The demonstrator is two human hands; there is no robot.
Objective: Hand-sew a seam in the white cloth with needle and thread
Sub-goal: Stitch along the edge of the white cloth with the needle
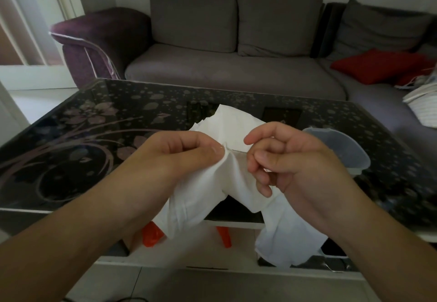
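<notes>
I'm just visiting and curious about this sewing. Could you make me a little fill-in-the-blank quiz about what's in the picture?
1. The left hand pinches a fold of the ____ cloth.
2. The needle lies between the two ____.
3. The cushion on the grey sofa is ____.
4. The dark table top has a ____ pattern.

Missing words: white; hands; red; flower

Both hands (236, 157) on white cloth (224, 183) (needle (237, 151) between).
</notes>
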